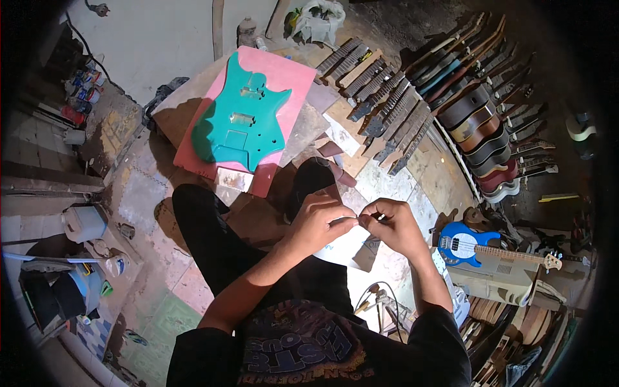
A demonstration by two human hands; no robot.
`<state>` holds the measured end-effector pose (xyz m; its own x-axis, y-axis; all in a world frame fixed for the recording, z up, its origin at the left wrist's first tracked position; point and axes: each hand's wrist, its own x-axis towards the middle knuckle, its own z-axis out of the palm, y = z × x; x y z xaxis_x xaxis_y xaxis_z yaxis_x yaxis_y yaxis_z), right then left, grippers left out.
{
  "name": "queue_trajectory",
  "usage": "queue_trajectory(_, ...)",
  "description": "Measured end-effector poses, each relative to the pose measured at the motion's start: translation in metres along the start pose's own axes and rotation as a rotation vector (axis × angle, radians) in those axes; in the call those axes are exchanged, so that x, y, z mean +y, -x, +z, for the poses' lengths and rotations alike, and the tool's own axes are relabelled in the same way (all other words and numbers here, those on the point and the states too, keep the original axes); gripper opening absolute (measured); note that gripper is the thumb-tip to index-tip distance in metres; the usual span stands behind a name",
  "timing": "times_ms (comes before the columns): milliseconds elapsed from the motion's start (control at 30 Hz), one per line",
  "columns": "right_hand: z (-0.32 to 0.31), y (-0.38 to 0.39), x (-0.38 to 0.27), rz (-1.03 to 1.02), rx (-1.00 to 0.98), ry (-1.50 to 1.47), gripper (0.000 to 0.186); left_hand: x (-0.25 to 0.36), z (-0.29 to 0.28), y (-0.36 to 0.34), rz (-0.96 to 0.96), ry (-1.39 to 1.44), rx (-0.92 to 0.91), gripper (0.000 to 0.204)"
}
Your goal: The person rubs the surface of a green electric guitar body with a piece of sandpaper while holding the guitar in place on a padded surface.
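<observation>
My left hand (320, 222) and my right hand (394, 227) meet in front of my lap, thumbs and fingertips pinched close together. Whatever is between the fingertips is too small to make out. Below them lies a white sheet (345, 250) with some marks, partly covered by the hands. Brownish pieces of paper (346, 177) show just beyond my fingers. Farther off, to the left, a teal electric guitar body (227, 138) with empty cavities rests on a pink board (284, 71); neither hand touches it.
Several guitar necks (387, 106) lie in a row on the tiled floor at the far right. Beyond them stands a rack of guitars (474, 132). A blue bass guitar (459, 245) lies to the right, cables (383, 300) near my right arm. A wooden bench (119, 258) stands left.
</observation>
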<state>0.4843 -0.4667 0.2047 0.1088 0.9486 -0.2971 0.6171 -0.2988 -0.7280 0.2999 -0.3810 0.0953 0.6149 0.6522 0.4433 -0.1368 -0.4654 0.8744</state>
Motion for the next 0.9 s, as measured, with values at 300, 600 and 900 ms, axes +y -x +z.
queue_trajectory(300,0.013,-0.003,0.019,-0.096,-0.035,0.036,0.013,0.000,0.004,0.007,0.009,-0.079,-0.027,0.009)
queue_trajectory(600,0.023,-0.001,0.029,-0.067,-0.078,0.068,0.013,-0.002,0.013,0.021,-0.109,-0.170,-0.146,0.011)
queue_trajectory(900,0.026,0.009,0.042,0.047,-0.099,-0.067,0.015,0.004,0.015,0.029,-0.135,-0.184,-0.179,0.011)
